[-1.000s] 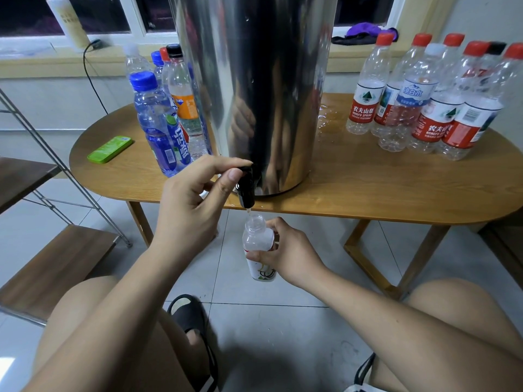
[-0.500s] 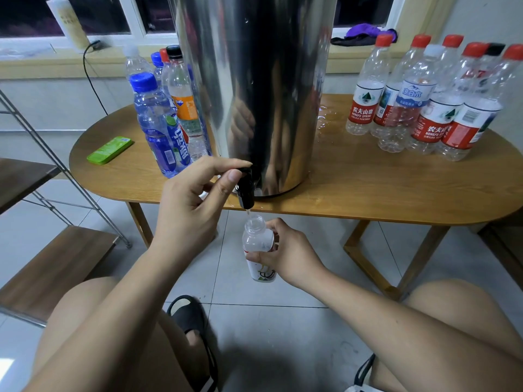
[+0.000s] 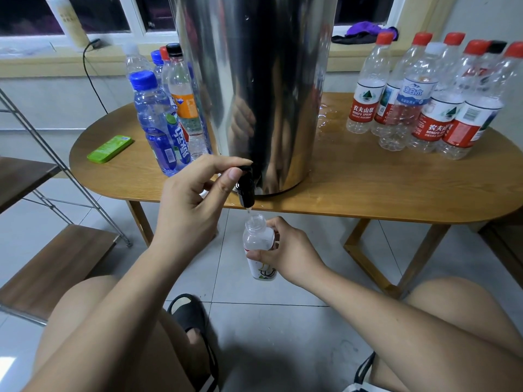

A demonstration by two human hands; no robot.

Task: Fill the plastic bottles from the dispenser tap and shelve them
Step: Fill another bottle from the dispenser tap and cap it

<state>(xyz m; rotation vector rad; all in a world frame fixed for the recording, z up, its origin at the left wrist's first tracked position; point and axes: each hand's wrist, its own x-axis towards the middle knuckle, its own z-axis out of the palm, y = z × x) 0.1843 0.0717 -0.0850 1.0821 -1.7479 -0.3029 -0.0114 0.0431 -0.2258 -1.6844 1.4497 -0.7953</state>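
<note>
A tall steel dispenser point(image 3: 254, 89) stands on the oval wooden table point(image 3: 368, 188). Its black tap point(image 3: 245, 188) hangs over the front edge. My left hand point(image 3: 192, 205) pinches the tap lever between thumb and forefinger. A thin stream of water falls from the tap. Directly below, my right hand point(image 3: 285, 256) grips a small clear uncapped bottle point(image 3: 259, 241) upright, its mouth under the spout. Several capped clear bottles with red labels point(image 3: 430, 108) stand at the table's right. Several blue and orange-labelled bottles point(image 3: 164, 114) stand left of the dispenser.
A green flat case point(image 3: 109, 148) lies on the table's left end. A metal-framed rack with wooden shelves point(image 3: 51, 258) stands at the left. My knees and a black sandal point(image 3: 192, 318) are below, on grey floor tiles. Water is spilled on the table by the dispenser.
</note>
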